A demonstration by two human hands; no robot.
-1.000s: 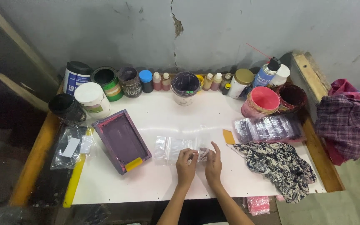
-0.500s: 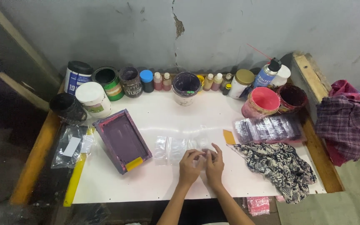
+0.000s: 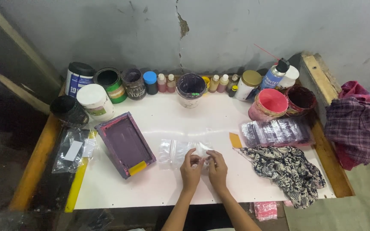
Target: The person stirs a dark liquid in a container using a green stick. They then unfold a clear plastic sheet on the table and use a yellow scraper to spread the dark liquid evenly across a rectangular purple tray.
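Observation:
A small clear plastic bag (image 3: 203, 150) is pinched between my left hand (image 3: 191, 170) and my right hand (image 3: 217, 169) just above the white tabletop (image 3: 168, 188), near its front middle. Both hands grip the bag's near edge with the fingertips close together. More clear plastic bags (image 3: 174, 151) lie flat on the table just left of the held one.
A purple printing frame (image 3: 124, 143) lies to the left. Paint tubs and small bottles (image 3: 163, 83) line the back wall. A pink tub (image 3: 270, 104), a stack of plastic packets (image 3: 276, 131) and a patterned cloth (image 3: 288, 167) sit to the right.
My hands have drawn closer together and lifted the bag's edge; my right index finger, raised before, is now curled onto the bag.

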